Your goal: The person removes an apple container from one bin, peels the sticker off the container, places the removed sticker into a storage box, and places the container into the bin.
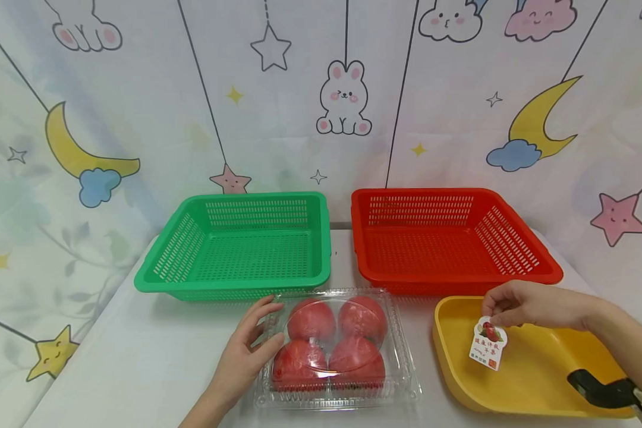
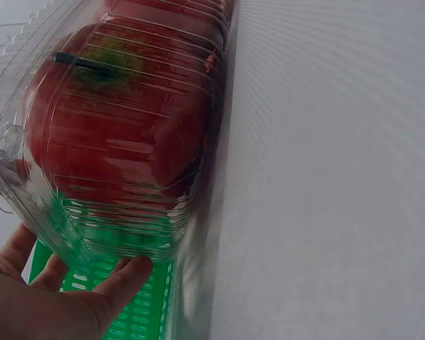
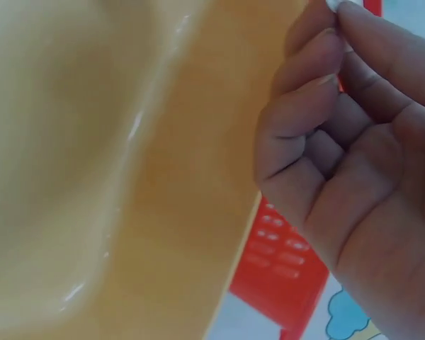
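Note:
A clear plastic clamshell box (image 1: 401,374) of several red apples (image 1: 357,362) lies on the table in front, its lid down over them. My left hand (image 1: 248,345) rests against the box's left side, fingers spread and slightly bent. In the left wrist view, the fingertips (image 2: 138,269) meet the ribbed plastic beside an apple (image 2: 127,127) with a dark stem. Over the yellow tub (image 1: 444,356), my right hand (image 1: 529,306) pinches a small white card tag (image 1: 487,351) printed with red fruit and writing. Only a white sliver of the tag shows in the right wrist view.
Behind the box stand a green slotted basket (image 1: 230,288) at left and a red one (image 1: 449,282) at right. A black strap-like object (image 1: 601,389) by my right wrist overlaps the yellow tub. A printed cloth (image 1: 278,119) hangs behind the white table (image 1: 139,368).

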